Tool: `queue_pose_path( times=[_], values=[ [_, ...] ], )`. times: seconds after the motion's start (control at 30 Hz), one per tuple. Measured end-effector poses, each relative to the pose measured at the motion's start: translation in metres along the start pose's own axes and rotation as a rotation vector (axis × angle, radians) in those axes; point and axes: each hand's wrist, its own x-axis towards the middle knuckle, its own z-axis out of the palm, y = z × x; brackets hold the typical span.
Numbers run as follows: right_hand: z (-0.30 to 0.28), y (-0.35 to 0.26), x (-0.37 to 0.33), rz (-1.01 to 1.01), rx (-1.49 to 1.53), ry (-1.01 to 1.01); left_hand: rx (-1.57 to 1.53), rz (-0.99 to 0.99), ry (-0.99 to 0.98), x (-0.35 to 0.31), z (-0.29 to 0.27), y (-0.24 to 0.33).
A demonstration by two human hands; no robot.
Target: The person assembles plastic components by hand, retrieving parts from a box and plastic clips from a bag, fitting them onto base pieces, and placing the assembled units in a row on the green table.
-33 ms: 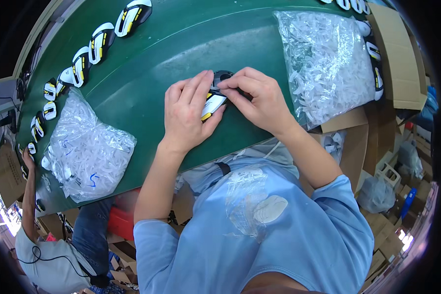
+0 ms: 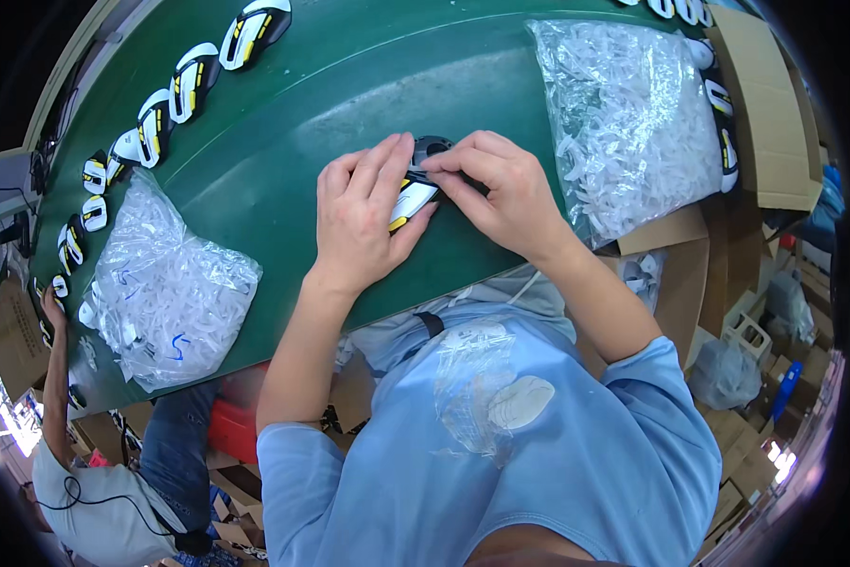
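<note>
A white, black and yellow moulded piece (image 2: 410, 200) lies on the green table in front of me, largely hidden by my hands. My left hand (image 2: 361, 210) is closed on its left side, fingers along the far edge and thumb at the near edge. At its black, rounded far end (image 2: 432, 147), my right hand (image 2: 499, 189) pinches with thumb and forefinger. A sliver of something pale or clear shows at those fingertips, too small to name.
Clear bags of small translucent parts lie on the left (image 2: 174, 293) and right (image 2: 624, 132). Similar pieces (image 2: 194, 83) line the far left of the green table (image 2: 349, 104). A cardboard box (image 2: 770, 113) stands at right. A co-worker's arm (image 2: 56, 378) reaches in at left.
</note>
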Motion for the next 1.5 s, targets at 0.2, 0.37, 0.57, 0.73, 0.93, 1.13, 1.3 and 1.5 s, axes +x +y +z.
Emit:
queue_pose_path(
  times=[0.2, 0.37, 0.57, 0.73, 0.93, 1.13, 1.3, 1.5],
  values=[
    [-0.002, 0.003, -0.013, -0.127, -0.135, 0.007, 0.089, 0.014, -0.024, 0.0, 0.001, 0.003],
    [-0.016, -0.016, -0.021, -0.158, -0.409, -0.198, 0.146, 0.046, -0.039, 0.005, -0.001, -0.001],
    [-0.014, 0.004, -0.038, -0.058, -0.328, -0.281, 0.189, 0.164, -0.088, 0.019, -0.005, -0.002],
    [0.006, 0.011, -0.042, -0.027, -0.246, -0.216, 0.241, 0.179, -0.165, 0.018, -0.009, -0.001],
    [-0.011, 0.005, -0.105, -0.139, -0.061, 0.214, 0.271, 0.264, -0.197, 0.014, -0.009, -0.015],
    [-0.11, 0.087, -0.333, 0.749, -0.226, 0.931, 0.327, 0.298, -0.094, 0.014, 0.0, -0.01],
    [-0.113, 0.178, -0.497, 1.053, -0.704, 0.413, 0.341, 0.258, -0.11, 0.013, -0.002, -0.014],
    [-0.105, 0.228, -0.527, 1.312, -1.077, 0.002, 0.278, 0.129, -0.156, 0.012, -0.005, -0.013]
  ],
)
